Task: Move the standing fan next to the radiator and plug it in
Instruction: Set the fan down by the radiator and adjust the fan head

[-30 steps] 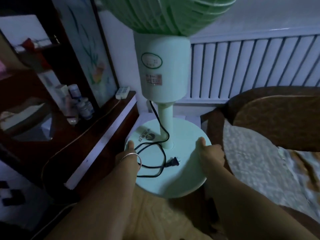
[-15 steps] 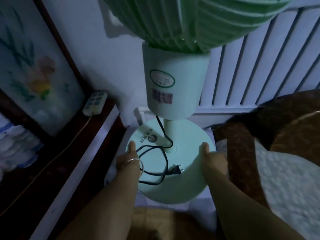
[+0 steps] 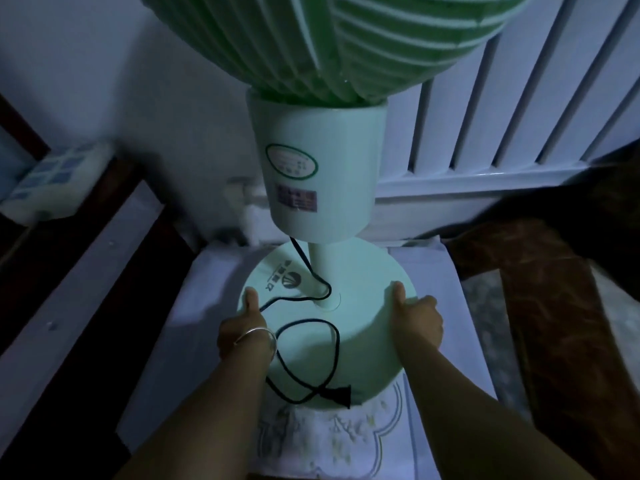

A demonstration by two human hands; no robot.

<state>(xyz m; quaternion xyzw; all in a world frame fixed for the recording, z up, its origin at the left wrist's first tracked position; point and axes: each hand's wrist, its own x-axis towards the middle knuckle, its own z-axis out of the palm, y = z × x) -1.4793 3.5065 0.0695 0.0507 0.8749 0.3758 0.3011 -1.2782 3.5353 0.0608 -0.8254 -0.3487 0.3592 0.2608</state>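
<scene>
A pale green standing fan (image 3: 317, 174) stands upright on a white cloth-covered surface, its round base (image 3: 363, 327) in the middle of the view. My left hand (image 3: 247, 323) grips the base's left rim, thumb on top. My right hand (image 3: 417, 318) grips the right rim the same way. The fan's black cord (image 3: 304, 344) lies coiled on the base, with its plug (image 3: 341, 394) loose at the near edge. The white slatted radiator (image 3: 502, 109) runs along the wall just behind and right of the fan.
A white power strip (image 3: 52, 181) lies on the dark wooden cabinet (image 3: 83, 258) at the left. A brown patterned bed cover (image 3: 554, 306) lies at the right. A white wall fitting (image 3: 242, 199) sits low behind the fan's column.
The fan has moved forward toward the wall and radiator with both hands on its base. The view has closed in and tilted down; the plug now lies at the base's near edge.
</scene>
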